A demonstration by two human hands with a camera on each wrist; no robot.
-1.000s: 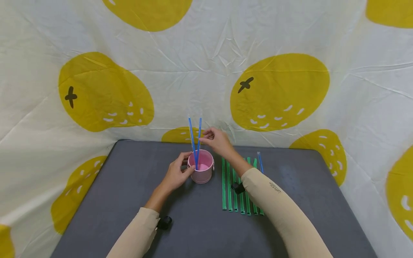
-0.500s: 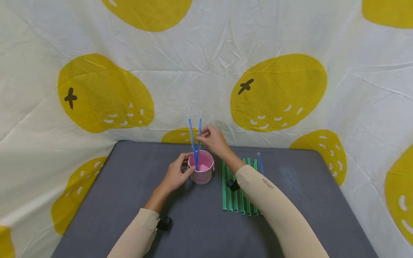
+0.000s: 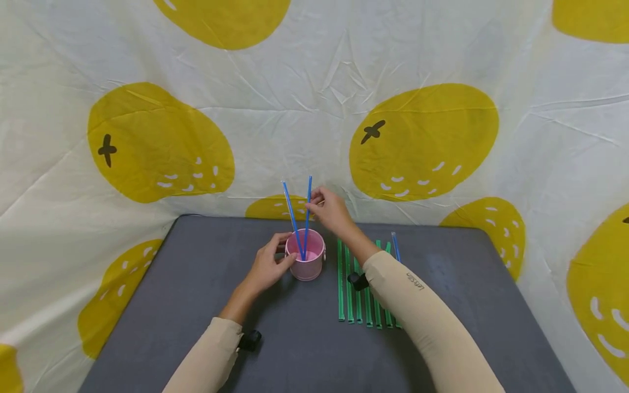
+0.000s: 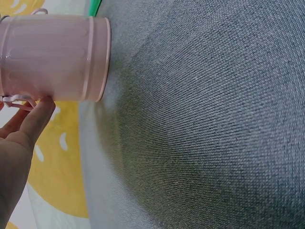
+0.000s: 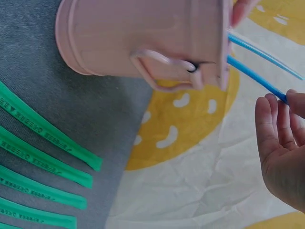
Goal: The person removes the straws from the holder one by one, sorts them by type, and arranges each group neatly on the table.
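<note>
A small pink bucket stands upright on the dark table, a little loop handle on its side in the right wrist view. My left hand holds it from the left, thumb at the front rim and fingers round the far side. Two thin blue straws stand in the bucket. Between thumb and fingertips my right hand pinches the right straw above the rim. Leaning left, the other straw is apart from that hand. In the left wrist view, fingers touch the bucket's side by its handle.
Several long green printed sleeves lie side by side right of the bucket, partly under my right forearm. Beyond them lies another blue straw, partly hidden by the sleeve. A fabric with yellow fruit shapes hangs behind the table.
My right hand has shifted slightly left, then back right and up, with the pinched straw. The two straws' tops now stand farther apart. The left hand and bucket stay put.
</note>
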